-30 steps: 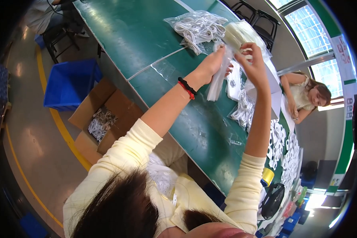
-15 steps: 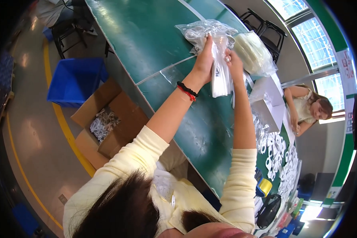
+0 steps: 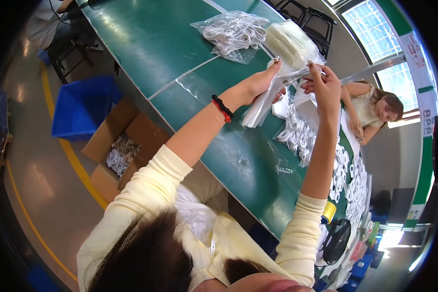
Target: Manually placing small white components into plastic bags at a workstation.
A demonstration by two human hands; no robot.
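A thin stack of clear plastic bags (image 3: 258, 111) hangs slanting over the green table, gripped by my left hand (image 3: 262, 85) with the thumb on top. My right hand (image 3: 327, 86) pinches the upper end of the bags between thumb and fingers; some of its fingertips are hidden behind the plastic. Beyond my left hand lies a clear bag of coiled white cables (image 3: 236, 31). A thick pile of clear bags (image 3: 297, 44) rests just past my hands. Loose white cables (image 3: 297, 131) are heaped below my right hand.
More white cable coils (image 3: 356, 185) spread along the table's right side, near a yellow tape roll (image 3: 328, 212) and a black pouch (image 3: 337, 242). At left on the floor stand a blue bin (image 3: 80, 107) and a cardboard box (image 3: 100, 181) holding cables. Across the table sits another person (image 3: 374, 109).
Both hands have moved right with the plastic bags, away from the bag of cables, which now lies uncovered. The held bags have tilted, and my view has shifted slightly.
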